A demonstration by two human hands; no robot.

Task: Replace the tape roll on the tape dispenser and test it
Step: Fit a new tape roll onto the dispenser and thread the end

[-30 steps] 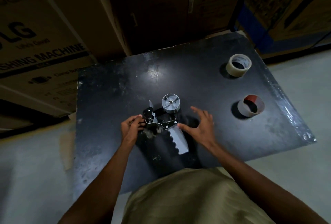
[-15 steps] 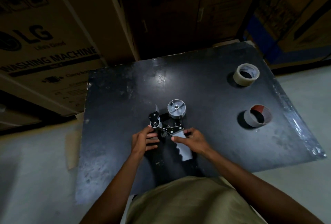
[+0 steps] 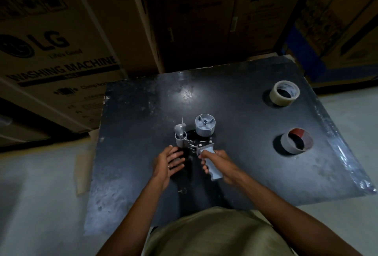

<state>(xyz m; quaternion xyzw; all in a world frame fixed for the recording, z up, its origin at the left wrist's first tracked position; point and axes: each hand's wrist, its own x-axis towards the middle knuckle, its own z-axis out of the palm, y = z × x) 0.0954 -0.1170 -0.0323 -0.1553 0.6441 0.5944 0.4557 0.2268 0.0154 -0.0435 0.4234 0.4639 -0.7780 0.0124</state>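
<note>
The tape dispenser [image 3: 201,133] lies on the black table [image 3: 235,124], its grey spool hub bare and its grey handle pointing toward me. My right hand [image 3: 219,164] is wrapped around the handle. My left hand [image 3: 168,162] hovers just left of the dispenser, fingers spread, holding nothing. A full beige tape roll [image 3: 284,93] stands at the table's far right. Nearer on the right stands a nearly spent grey roll core [image 3: 296,141] with a red inner patch.
Large cardboard boxes [image 3: 57,47] stand behind the table, along its far and left sides. Pale floor lies to the left and right of the table. The table's right edge has a shiny wrapped rim [image 3: 345,153].
My right hand has closed around the dispenser's handle. My left hand has let go of the dispenser's front and drawn back, fingers spread. The camera view has shifted.
</note>
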